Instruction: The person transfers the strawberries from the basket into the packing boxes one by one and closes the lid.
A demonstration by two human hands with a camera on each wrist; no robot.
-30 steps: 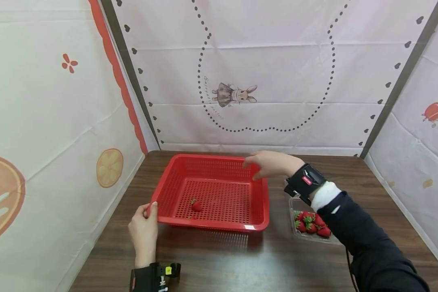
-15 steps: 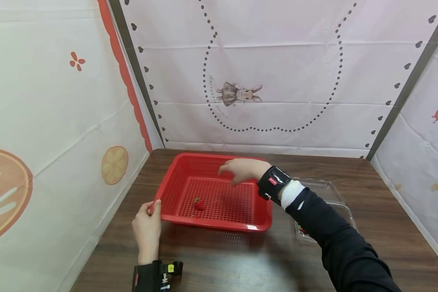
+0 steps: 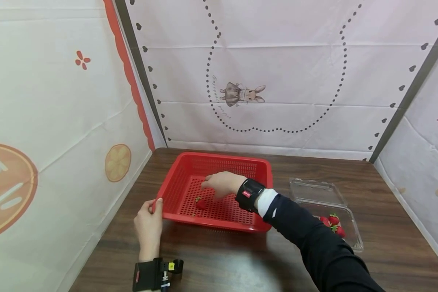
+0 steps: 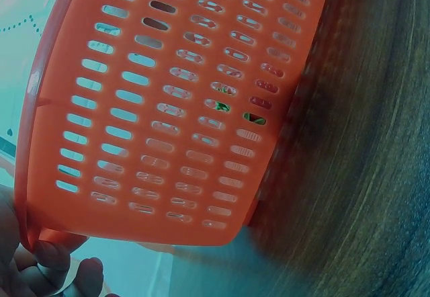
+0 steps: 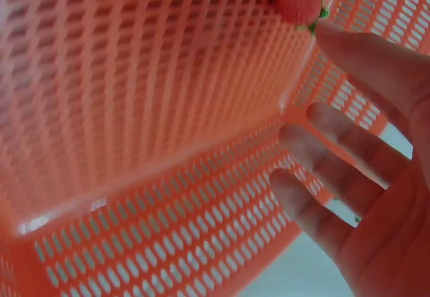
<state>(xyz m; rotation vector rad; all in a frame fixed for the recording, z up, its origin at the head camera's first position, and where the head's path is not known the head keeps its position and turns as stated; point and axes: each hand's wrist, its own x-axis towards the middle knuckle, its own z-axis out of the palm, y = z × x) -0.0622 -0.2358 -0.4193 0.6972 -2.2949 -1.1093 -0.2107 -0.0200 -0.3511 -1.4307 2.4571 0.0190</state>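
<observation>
A red perforated plastic basket rests on the table, its near left corner gripped by my left hand. In the left wrist view, the thumb and fingers curl round the basket's rim. Inside the basket, a red strawberry with green leaves lies on the floor; a sliver of red just in front is mostly hidden by the near wall. Over the basket hangs my right hand, holding nothing. The right wrist view shows its fingers spread and loosely bent, the thumb close to the strawberry.
To the right stands a clear plastic clamshell box, lid folded back, with several strawberries in it. The right sleeve covers part of the box. Printed cloth walls enclose the wooden table.
My right hand has moved left and down, from the basket's right rim to over its middle, near the strawberry. The left hand keeps its grip on the corner.
</observation>
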